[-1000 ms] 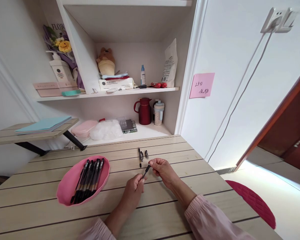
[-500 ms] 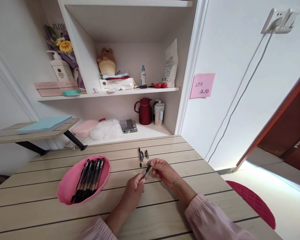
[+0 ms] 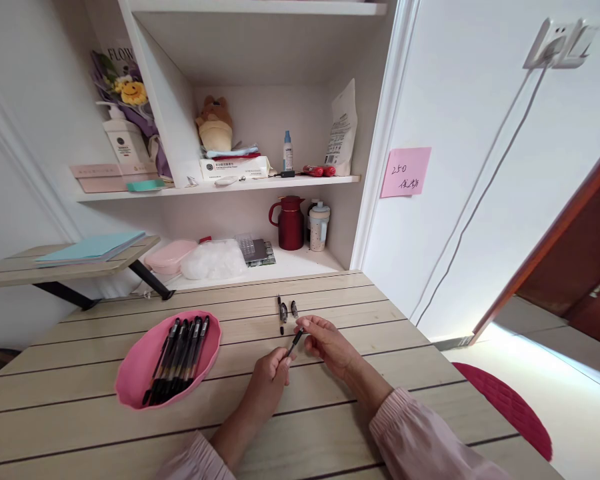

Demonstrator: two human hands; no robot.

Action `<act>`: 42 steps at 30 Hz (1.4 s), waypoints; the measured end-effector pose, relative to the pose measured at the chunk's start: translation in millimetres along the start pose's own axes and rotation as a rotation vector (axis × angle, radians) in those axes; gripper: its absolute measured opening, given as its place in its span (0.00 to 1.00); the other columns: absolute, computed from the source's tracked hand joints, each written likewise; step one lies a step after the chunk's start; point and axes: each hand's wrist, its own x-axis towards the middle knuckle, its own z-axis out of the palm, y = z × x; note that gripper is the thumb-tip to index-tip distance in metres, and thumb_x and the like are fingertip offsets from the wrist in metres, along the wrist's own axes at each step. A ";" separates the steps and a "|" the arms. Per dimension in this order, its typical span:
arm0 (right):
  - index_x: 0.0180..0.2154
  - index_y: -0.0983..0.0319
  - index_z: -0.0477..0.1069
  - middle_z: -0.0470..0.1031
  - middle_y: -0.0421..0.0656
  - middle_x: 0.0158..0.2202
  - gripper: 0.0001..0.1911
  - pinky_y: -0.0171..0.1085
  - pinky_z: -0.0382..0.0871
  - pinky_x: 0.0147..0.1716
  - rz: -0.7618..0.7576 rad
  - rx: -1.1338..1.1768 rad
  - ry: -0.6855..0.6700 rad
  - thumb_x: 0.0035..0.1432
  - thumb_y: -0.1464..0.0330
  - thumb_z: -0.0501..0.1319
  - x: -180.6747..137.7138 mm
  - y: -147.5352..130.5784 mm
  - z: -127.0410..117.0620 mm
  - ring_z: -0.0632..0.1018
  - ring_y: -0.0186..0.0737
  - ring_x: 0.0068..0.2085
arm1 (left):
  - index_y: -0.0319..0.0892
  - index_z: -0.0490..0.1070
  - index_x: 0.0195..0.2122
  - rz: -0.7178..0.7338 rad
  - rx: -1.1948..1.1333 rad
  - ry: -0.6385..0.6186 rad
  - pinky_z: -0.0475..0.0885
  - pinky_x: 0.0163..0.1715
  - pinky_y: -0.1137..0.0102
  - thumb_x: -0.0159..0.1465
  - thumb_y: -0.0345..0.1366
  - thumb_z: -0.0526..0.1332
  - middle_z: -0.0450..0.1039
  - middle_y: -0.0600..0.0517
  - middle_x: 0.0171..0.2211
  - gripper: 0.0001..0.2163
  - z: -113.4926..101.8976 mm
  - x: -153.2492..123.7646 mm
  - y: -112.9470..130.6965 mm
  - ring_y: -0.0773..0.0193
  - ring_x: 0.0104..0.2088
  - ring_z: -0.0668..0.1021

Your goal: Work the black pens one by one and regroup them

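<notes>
A pen (image 3: 295, 341) with a black grip slants up and to the right between my hands. Its lower end is in my left hand (image 3: 270, 377), closed around the barrel. At the upper end, the thumb and fingertips of my right hand (image 3: 327, 343) pinch the tip, which they cover. Just beyond the hands lie a thin black pen part (image 3: 280, 315), a small dark oval piece (image 3: 284, 311) beside it and another dark oval piece (image 3: 294, 308). To the left, a pink scalloped dish (image 3: 130, 370) holds several black-capped pens (image 3: 177, 360), side by side.
The slatted wooden table (image 3: 340, 433) reaches a white shelf unit (image 3: 305, 263) at the back. A red jug (image 3: 291, 225) and a patterned cup (image 3: 319, 228) stand on its lower shelf. A small raised stand (image 3: 125, 259) with blue paper (image 3: 93, 247) is at left.
My right fingertips have closed over the pen's upper tip, where a shiny point showed before. My left hand keeps its hold; the dish and loose parts stay put.
</notes>
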 end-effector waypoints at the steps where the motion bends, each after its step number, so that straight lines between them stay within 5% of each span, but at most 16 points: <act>1: 0.27 0.63 0.67 0.63 0.34 0.16 0.18 0.29 0.42 0.15 0.005 0.008 -0.021 0.38 0.58 0.66 0.1 -0.1 -0.1 0.59 0.24 0.15 | 0.38 0.69 0.31 0.000 -0.001 0.001 0.58 0.24 0.73 0.58 0.42 0.50 0.59 0.58 0.16 0.13 0.1 0.0 0.0 0.67 0.20 0.64; 24: 0.19 0.63 0.63 0.58 0.32 0.11 0.18 0.29 0.44 0.14 -0.079 -0.135 0.086 0.37 0.57 0.66 3.3 4.4 -3.5 0.56 0.24 0.14 | 0.41 0.64 0.24 0.024 -0.017 -0.008 0.60 0.26 0.72 0.57 0.40 0.50 0.59 0.58 0.15 0.10 1.1 -1.2 3.9 0.67 0.20 0.65; 29: 0.25 0.64 0.69 0.66 0.37 0.18 0.18 0.29 0.44 0.14 -0.055 -0.099 0.057 0.43 0.54 0.61 1.8 3.2 -2.8 0.60 0.24 0.15 | 0.41 0.63 0.24 0.014 -0.031 0.001 0.60 0.26 0.73 0.57 0.39 0.50 0.58 0.59 0.15 0.09 1.0 -1.1 3.4 0.68 0.20 0.64; 35: 0.24 0.63 0.67 0.63 0.35 0.16 0.16 0.29 0.47 0.15 -0.097 -0.166 0.040 0.40 0.58 0.65 2.7 6.6 -4.4 0.59 0.24 0.16 | 0.42 0.61 0.21 0.017 -0.106 0.003 0.60 0.28 0.73 0.57 0.39 0.52 0.58 0.60 0.14 0.10 1.5 1.7 -3.2 0.69 0.20 0.64; 38: 0.28 0.62 0.67 0.71 0.40 0.25 0.16 0.29 0.52 0.16 -0.117 -0.360 0.072 0.48 0.55 0.58 14.4 1.9 -7.2 0.66 0.28 0.19 | 0.40 0.65 0.26 -0.053 -0.187 0.032 0.56 0.22 0.74 0.56 0.41 0.52 0.58 0.60 0.14 0.10 1.3 3.4 -7.5 0.71 0.17 0.61; 42: 0.31 0.62 0.67 0.74 0.45 0.30 0.12 0.33 0.61 0.25 -0.116 -0.929 0.321 0.53 0.60 0.52 48.1 -10.0 -7.9 0.74 0.37 0.29 | 0.38 0.65 0.35 -0.147 -0.302 0.071 0.48 0.15 0.75 0.57 0.44 0.50 0.57 0.62 0.14 0.14 0.2 4.4 -9.9 0.74 0.12 0.54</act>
